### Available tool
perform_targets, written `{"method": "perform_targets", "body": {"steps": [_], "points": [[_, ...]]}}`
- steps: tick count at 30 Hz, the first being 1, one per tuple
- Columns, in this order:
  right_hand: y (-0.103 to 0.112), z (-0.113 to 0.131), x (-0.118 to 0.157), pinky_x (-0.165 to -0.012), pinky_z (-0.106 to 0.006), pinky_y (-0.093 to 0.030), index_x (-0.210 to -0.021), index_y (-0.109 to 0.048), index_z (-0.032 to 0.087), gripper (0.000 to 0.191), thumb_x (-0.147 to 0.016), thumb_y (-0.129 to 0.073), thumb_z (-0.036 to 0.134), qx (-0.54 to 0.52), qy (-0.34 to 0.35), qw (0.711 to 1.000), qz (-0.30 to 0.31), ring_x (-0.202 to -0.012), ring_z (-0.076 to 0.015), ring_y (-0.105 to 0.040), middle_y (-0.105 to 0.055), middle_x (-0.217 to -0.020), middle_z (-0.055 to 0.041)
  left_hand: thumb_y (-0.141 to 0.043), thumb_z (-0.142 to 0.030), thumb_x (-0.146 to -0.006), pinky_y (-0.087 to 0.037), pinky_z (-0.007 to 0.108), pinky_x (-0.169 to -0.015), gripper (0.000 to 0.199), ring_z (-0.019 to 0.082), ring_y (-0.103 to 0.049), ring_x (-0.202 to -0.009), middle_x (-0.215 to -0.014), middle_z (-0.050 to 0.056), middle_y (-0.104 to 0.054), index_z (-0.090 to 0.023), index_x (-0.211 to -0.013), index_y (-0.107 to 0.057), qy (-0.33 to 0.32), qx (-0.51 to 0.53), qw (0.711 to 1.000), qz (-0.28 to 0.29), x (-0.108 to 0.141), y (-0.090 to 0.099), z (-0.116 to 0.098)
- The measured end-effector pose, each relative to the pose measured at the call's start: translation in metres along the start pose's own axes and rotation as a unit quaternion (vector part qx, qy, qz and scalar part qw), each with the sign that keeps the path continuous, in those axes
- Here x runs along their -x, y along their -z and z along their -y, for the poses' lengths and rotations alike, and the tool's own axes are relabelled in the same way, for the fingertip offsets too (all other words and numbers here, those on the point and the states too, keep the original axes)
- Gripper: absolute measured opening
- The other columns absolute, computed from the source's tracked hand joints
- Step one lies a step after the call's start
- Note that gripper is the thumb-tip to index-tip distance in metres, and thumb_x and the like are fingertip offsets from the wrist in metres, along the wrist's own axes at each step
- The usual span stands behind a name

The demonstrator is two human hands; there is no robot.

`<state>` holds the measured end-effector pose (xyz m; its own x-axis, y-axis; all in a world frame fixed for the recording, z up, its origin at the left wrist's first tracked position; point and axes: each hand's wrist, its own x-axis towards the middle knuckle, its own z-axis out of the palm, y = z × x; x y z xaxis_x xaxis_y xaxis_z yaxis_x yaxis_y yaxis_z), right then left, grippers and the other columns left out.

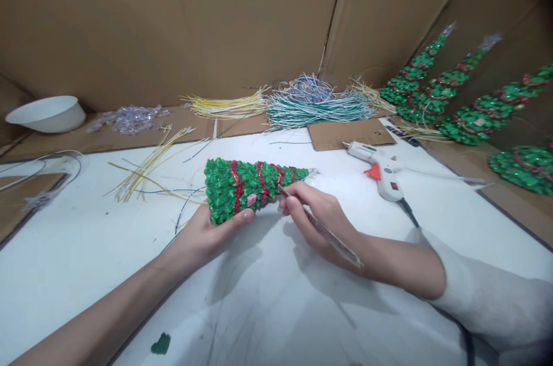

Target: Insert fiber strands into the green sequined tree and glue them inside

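Fingers of the right hand were pinched around a thin stick, its tip against or very near the small tree; whether it was a brush or some other tool, I could not tell. Fingers of the left hand gripped the tree at its wide base, the thumb along the near side and the others hidden. The tree was held sideways over the middle of the white table, its narrow top toward the right.

Much of it looked done: red trim already crossed the green, a pink block sat near the lower edge, and a clear piece showed at the top. The other trees at the right bore similar red bands, so I judged that only small touches were left, though the underside was hidden. The glue gun lay apart from both hands, and bundles of wire lay at the back.
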<state>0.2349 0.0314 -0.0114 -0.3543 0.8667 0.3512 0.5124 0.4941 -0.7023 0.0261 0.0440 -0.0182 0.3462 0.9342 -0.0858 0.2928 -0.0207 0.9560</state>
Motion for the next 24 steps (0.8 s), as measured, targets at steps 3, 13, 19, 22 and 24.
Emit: {"method": "perform_targets", "body": {"steps": [3, 13, 19, 22, 24], "points": [[-0.001, 0.001, 0.0, -0.062, -0.023, -0.041, -0.086, -0.049, 0.018, 0.018, -0.093, -0.033, 0.024, 0.015, 0.018, 1.0, -0.001, -0.067, -0.0111, -0.052, -0.057, -0.077, -0.0034, -0.06, -0.043, -0.079, -0.036, 0.039, -0.106, 0.052, 0.026, -0.05, -0.12, -0.132, 0.004, -0.054, -0.022, -0.126, -0.053, 0.007, -0.001, 1.0, 0.001, 0.001, 0.0, 0.0], [0.001, -0.004, -0.002, -0.063, -0.027, -0.041, -0.092, -0.05, 0.016, 0.018, -0.092, -0.033, 0.022, 0.084, 0.075, 0.994, 0.018, -0.068, -0.0144, -0.052, -0.056, -0.078, -0.0059, -0.06, -0.046, -0.077, -0.037, 0.041, -0.105, 0.051, 0.027, -0.05, -0.121, -0.131, 0.005, -0.055, -0.022, -0.122, -0.057, 0.026, 0.001, 1.0, 0.01, -0.001, 0.002, -0.003], [0.003, -0.005, 0.0, -0.058, -0.024, -0.039, -0.084, -0.052, 0.018, 0.019, -0.091, -0.035, 0.025, 0.031, 0.0, 0.999, -0.034, -0.059, -0.0106, -0.051, -0.059, -0.071, -0.0013, -0.062, -0.047, -0.075, -0.034, 0.045, -0.106, 0.052, 0.028, -0.05, -0.12, -0.129, 0.006, -0.057, -0.023, -0.12, -0.058, 0.061, 0.03, 0.998, 0.011, -0.004, 0.009, -0.007], [0.003, -0.005, 0.0, -0.056, -0.024, -0.038, -0.08, -0.052, 0.018, 0.021, -0.091, -0.036, 0.025, 0.037, 0.002, 0.998, -0.049, -0.055, -0.0098, -0.049, -0.057, -0.067, -0.0002, -0.062, -0.047, -0.075, -0.031, 0.046, -0.108, 0.051, 0.03, -0.048, -0.122, -0.13, 0.006, -0.056, -0.022, -0.12, -0.059, 0.091, 0.034, 0.995, 0.021, -0.005, 0.013, -0.008], [0.002, -0.006, -0.001, -0.056, -0.024, -0.038, -0.08, -0.052, 0.017, 0.021, -0.091, -0.036, 0.024, 0.039, 0.007, 0.998, -0.045, -0.056, -0.01, -0.05, -0.057, -0.068, -0.0007, -0.062, -0.047, -0.074, -0.03, 0.046, -0.108, 0.051, 0.03, -0.047, -0.123, -0.13, 0.005, -0.056, -0.024, -0.12, -0.059, 0.103, 0.035, 0.994, 0.024, -0.006, 0.014, -0.009]]}}
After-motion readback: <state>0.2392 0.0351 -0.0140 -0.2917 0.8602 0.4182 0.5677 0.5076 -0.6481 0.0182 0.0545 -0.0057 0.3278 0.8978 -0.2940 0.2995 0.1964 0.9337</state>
